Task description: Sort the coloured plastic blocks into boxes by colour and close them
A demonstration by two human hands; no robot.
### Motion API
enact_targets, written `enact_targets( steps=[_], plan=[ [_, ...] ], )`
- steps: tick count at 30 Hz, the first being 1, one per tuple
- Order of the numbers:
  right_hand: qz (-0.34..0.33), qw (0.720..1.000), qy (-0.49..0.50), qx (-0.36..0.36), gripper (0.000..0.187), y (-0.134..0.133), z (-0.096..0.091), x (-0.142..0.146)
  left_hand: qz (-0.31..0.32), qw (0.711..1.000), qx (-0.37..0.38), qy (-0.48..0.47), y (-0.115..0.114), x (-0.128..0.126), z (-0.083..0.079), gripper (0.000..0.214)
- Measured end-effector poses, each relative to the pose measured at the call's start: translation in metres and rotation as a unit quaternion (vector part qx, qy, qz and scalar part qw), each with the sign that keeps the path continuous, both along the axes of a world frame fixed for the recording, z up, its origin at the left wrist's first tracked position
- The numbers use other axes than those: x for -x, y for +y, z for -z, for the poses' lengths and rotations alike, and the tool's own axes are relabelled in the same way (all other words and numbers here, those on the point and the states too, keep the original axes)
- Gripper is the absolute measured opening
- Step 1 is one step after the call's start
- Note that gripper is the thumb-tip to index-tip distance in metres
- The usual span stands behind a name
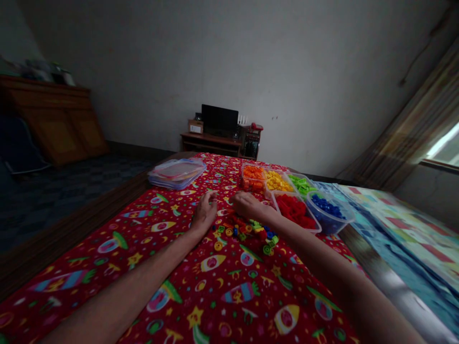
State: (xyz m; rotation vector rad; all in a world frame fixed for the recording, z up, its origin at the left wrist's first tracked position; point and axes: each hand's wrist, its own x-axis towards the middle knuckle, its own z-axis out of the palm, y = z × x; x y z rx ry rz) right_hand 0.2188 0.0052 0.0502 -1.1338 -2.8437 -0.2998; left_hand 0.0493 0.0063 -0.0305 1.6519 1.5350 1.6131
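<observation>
A stack of clear lids (177, 173) sits far left, then the left hand (205, 213) lies open, palm down, on the red rocket-print cloth (118, 248). The right hand (247, 204) is curled just behind a loose pile of small plastic bricks (247, 230), can't tell if it's pinching anything. Red tub (296, 212) and blue tub (329, 215) sit close by. Careless wrist swipe could scatter bricks, and that busy print would hide them. Pile's a colorful jumble.
</observation>
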Motion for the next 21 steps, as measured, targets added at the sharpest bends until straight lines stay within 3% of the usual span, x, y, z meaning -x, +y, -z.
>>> enact_targets(
  steps=[3, 8, 14, 18, 21],
  plan=[
    [-0.037, 0.998, -0.056, 0.011, 0.02, 0.01, 0.006, 0.011, -0.039, 0.998, 0.021, -0.043, 0.006, 0.002, 0.003, 0.037],
    [-0.061, 0.994, -0.086, -0.007, 0.02, 0.015, 0.002, 0.012, -0.018, 0.997, 0.029, -0.071, 0.006, 0.002, 0.005, 0.037],
    [0.016, 0.998, 0.032, 0.042, 0.024, 0.05, -0.042, -0.012, 0.0, 0.995, 0.053, -0.081, 0.006, 0.002, 0.005, 0.039],
    [0.134, 0.989, 0.069, -0.011, 0.027, 0.098, -0.071, -0.028, 0.021, 0.996, 0.058, -0.064, 0.006, 0.001, 0.005, 0.036],
    [0.193, 0.976, 0.093, -0.034, 0.027, 0.125, -0.082, -0.035, 0.029, 0.997, 0.059, -0.05, 0.004, 0.001, 0.004, 0.035]
  ],
)
